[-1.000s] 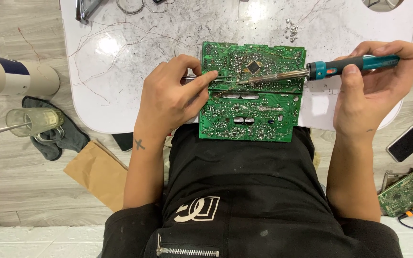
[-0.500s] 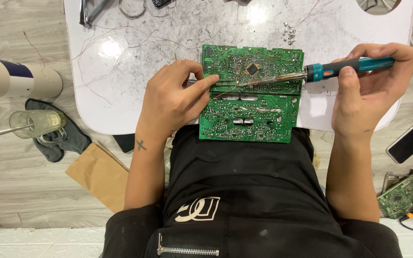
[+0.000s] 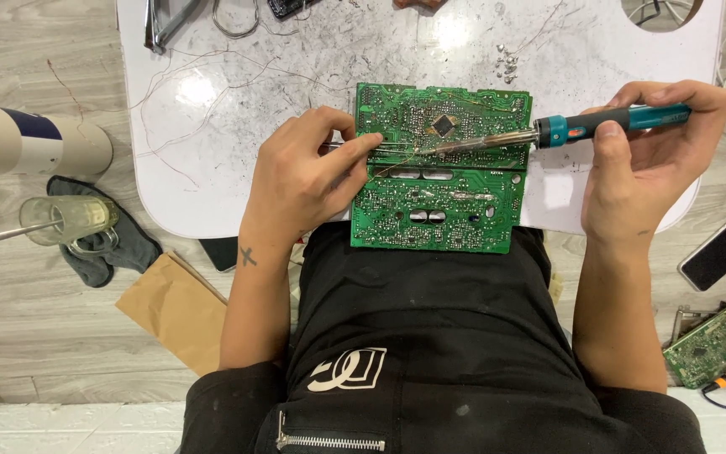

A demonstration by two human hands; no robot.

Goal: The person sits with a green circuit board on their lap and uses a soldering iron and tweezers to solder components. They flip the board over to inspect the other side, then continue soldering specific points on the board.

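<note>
Two hands work over a green circuit board (image 3: 434, 181) lying on the near edge of a scuffed white bench (image 3: 212, 109), with a white cylinder banded dark blue (image 3: 31, 143) and a flat brown paper package (image 3: 180, 309) on the floor to the left. The left hand (image 3: 304, 181) pinches a thin solder wire (image 3: 397, 145) against the board. The right hand (image 3: 644, 155) grips a teal-handled soldering iron (image 3: 581, 128), tip resting on the board's middle.

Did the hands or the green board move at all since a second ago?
Hardly. The right hand keeps holding the teal soldering iron, tip on the green circuit board. The left hand still pinches thin wire against the board. Nothing was picked up or let go; the board stays at the white table edge.
</note>
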